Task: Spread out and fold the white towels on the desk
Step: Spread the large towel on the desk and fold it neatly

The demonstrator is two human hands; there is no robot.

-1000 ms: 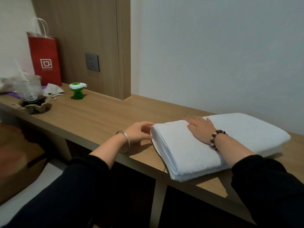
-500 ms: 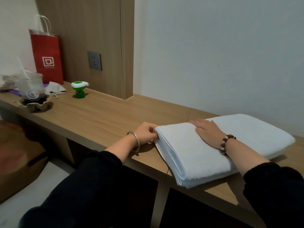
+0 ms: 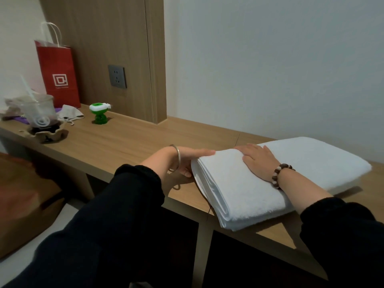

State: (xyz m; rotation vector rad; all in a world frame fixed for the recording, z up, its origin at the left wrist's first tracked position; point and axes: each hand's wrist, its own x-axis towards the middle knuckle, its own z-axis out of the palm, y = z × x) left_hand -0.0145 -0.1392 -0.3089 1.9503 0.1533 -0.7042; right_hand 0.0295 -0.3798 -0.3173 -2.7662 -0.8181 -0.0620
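sleeves: black | left wrist: silver bangle (image 3: 177, 156) | right wrist: beaded bracelet (image 3: 279, 173)

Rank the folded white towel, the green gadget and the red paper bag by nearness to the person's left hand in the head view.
1. Folded white towel: touching the left hand, on its right.
2. Green gadget: farther left, toward the back.
3. Red paper bag: far left, at the back.

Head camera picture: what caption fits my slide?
Right hand presses flat on folded white towel, left hand touches its end.
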